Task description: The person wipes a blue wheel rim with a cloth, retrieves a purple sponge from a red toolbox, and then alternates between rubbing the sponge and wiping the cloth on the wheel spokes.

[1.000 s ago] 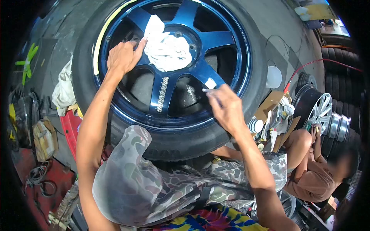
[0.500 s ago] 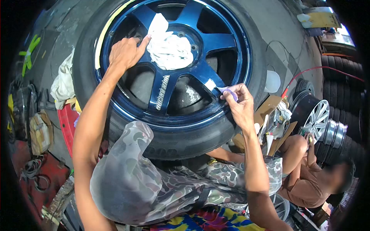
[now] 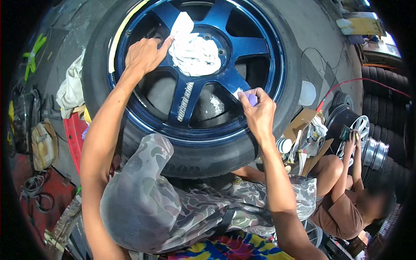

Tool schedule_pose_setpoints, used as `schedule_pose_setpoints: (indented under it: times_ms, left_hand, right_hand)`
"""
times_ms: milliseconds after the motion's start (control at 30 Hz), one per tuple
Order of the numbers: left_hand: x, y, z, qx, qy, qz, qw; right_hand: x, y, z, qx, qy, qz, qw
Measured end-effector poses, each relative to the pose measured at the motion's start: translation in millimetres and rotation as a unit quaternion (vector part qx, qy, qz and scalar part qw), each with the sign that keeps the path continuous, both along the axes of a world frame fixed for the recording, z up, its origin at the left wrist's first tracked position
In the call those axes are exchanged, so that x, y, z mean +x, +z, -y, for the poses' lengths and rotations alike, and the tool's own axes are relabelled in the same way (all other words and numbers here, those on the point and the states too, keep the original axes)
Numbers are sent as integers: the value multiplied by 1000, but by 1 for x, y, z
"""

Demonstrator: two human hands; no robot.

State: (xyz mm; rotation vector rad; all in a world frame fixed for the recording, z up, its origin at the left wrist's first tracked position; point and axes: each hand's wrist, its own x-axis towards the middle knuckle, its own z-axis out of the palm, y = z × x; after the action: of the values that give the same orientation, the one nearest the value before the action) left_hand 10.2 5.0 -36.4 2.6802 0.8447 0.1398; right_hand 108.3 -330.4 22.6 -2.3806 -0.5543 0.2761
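A blue spoked wheel rim [image 3: 249, 45] sits in a black tyre [image 3: 197, 162] in front of me. My right hand [image 3: 259, 110] pinches a folded purple piece of sandpaper [image 3: 252, 99], by its look, against the lower right spoke, beside a small whitish patch. My left hand [image 3: 145, 55] lies on the rim's left side, thumb stretched out and the other fingers partly hidden at a spoke. Its thumb tip touches a bunched white cloth [image 3: 197, 56] over the hub. Pale lettering runs down the lower spoke, and yellow tape [image 3: 119, 37] follows the upper left edge.
On the right, a co-worker [image 3: 338, 212] in a brown shirt crouches with both hands at a silver rim [image 3: 359, 130]. Stacked tyres [image 3: 381, 82] stand behind. A cardboard box [image 3: 299, 123] with papers, a white tub [image 3: 307, 93] and a red hose [image 3: 355, 80] lie nearer.
My right hand has slid up and left along the spoke with the purple sandpaper, covering much of the whitish patch. My left hand stays by the cloth. The co-worker's arms have reached up to the silver rim.
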Motion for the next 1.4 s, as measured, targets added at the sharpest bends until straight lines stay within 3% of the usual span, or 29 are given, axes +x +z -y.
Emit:
schedule_pose_setpoints:
  times_ms: [733, 800, 1200, 1400]
  left_hand:
    - [1, -4, -4, -26, 4, -41, 999]
    - [-1, -10, -2, 46, -3, 16, 999]
    - [0, -6, -3, -17, 2, -27, 999]
    - [-1, -5, -4, 12, -3, -28, 1000]
  right_hand:
    - [4, -4, -6, -11, 15, 37, 999]
    - [-3, 0, -2, -37, -1, -2, 999]
    - [4, -12, -4, -17, 6, 60, 998]
    - [-1, -7, 1, -32, -14, 49, 998]
